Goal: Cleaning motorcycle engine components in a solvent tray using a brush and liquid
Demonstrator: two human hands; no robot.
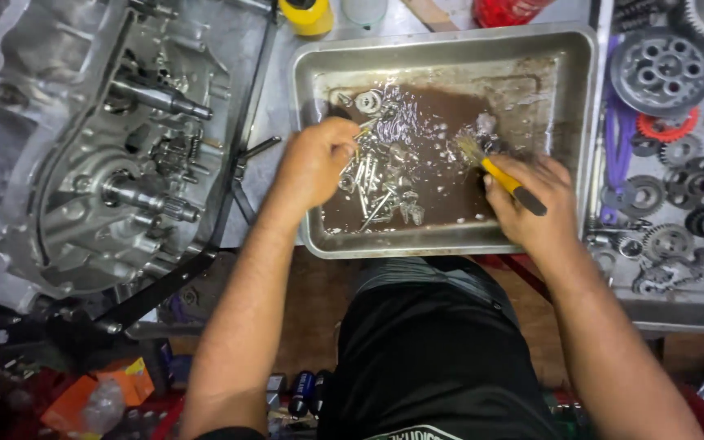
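Bolts (372, 183) and other small metal parts lie heaped in brown liquid at the middle of the frame, inside a rectangular metal tray (442, 45) that fills the upper centre. At the left edge of the heap the left hand (315, 163) is closed around one small bolt, pinching it at the fingertips just above the liquid. To the right of the heap, the right hand (531, 200) grips a brush (503, 175) with a yellow and black handle, its bristles down in the liquid near the tray's middle right. A washer-like ring (368, 102) sits in the liquid above the left hand. Left of the tray, an opened engine case (83, 163) with two protruding shafts takes up the upper left of the frame. On the right edge, gears (662, 69) and clutch parts lie spread on another tray. A yellow container (307, 15) stands at the top edge, above the tray.
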